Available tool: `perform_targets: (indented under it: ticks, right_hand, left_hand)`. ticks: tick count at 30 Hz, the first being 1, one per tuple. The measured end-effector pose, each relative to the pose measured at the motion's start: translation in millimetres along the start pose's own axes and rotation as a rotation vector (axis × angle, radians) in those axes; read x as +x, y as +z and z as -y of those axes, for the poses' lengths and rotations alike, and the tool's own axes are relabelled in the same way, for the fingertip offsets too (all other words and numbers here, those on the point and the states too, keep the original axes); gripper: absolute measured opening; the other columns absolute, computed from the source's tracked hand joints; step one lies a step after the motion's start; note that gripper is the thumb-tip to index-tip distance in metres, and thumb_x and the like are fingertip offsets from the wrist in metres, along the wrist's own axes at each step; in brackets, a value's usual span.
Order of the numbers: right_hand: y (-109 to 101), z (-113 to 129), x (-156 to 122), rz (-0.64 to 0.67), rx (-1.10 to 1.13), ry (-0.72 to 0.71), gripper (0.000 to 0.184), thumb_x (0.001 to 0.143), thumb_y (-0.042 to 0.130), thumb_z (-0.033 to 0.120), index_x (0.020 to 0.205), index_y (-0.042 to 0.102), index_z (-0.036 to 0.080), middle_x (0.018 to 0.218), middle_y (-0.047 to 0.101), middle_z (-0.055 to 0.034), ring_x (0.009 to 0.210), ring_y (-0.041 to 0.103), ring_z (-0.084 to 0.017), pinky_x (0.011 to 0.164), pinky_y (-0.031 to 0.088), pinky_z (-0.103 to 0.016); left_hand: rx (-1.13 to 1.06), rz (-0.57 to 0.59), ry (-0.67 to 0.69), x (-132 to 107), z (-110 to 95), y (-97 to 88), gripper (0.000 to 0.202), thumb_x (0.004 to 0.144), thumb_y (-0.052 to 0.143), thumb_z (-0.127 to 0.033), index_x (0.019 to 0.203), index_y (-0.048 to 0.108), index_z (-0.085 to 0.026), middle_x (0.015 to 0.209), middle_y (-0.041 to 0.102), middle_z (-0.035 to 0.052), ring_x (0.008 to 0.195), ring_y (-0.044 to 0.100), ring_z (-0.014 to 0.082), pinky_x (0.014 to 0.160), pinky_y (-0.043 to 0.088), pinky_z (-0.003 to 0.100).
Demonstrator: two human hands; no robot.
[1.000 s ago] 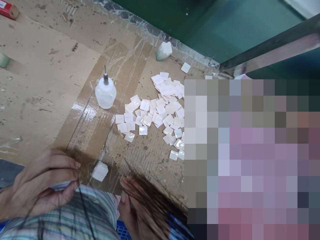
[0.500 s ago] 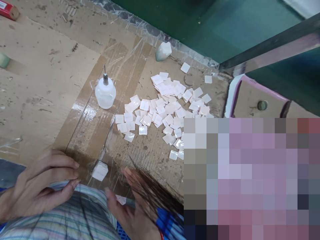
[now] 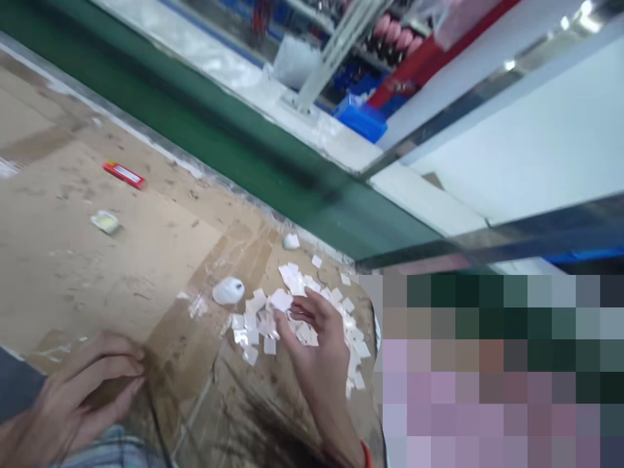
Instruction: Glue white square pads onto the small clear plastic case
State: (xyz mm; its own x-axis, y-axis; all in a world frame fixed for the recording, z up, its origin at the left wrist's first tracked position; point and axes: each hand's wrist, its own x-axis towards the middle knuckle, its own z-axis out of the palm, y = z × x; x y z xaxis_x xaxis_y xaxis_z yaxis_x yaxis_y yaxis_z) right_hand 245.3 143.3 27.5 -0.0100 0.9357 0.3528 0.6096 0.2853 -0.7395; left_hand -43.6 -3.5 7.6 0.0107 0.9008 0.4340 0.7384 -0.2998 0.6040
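Note:
A heap of small white square pieces (image 3: 253,322) lies on the taped cardboard table top (image 3: 63,273). My right hand (image 3: 312,341) reaches into the heap, with thumb and fingers spread and touching the squares; I see none gripped. My left hand (image 3: 82,390) rests at the near table edge, bottom left, with its fingertips pinched together. Blur hides whether anything is between them. A small white squeeze bottle (image 3: 228,290) stands just left of the heap.
A red flat object (image 3: 124,174) and a small pale lump (image 3: 104,221) lie further left on the cardboard. A white-green lump (image 3: 291,241) sits behind the heap. A green strip (image 3: 234,153) borders the table's far side, with a blue bin (image 3: 361,121) beyond.
The view has swung upward and blurred. My right hand moved from the near table edge forward into the heap of squares. My left hand stayed at the near edge.

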Motion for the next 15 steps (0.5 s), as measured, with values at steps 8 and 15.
perform_targets:
  ticks: [8, 15]
  right_hand:
    - [62, -35, 63, 0.16, 0.057, 0.078, 0.063, 0.075, 0.073, 0.057, 0.124, 0.058, 0.019, 0.094, 0.073, -0.0089, 0.091, 0.072, -0.029, 0.086, 0.06, -0.052]
    - [43, -4, 28, 0.206, -0.053, -0.009, 0.054, 0.086, 0.063, 0.041, 0.136, 0.053, 0.024, 0.136, 0.06, -0.0144, 0.129, 0.055, -0.033, 0.111, 0.043, -0.059]
  left_hand:
    - [0.403, -0.016, -0.125, 67, 86, -60.2, 0.035, 0.101, 0.047, -0.039, 0.128, 0.053, -0.017, 0.125, 0.058, 0.0116, 0.116, 0.054, 0.0305, 0.1, 0.049, 0.053]
    - [0.304, 0.235, 0.031, 117, 151, -68.4, 0.05, 0.105, 0.033, -0.054, 0.14, 0.05, -0.023, 0.138, 0.056, 0.0008, 0.123, 0.057, 0.0217, 0.104, 0.048, 0.05]
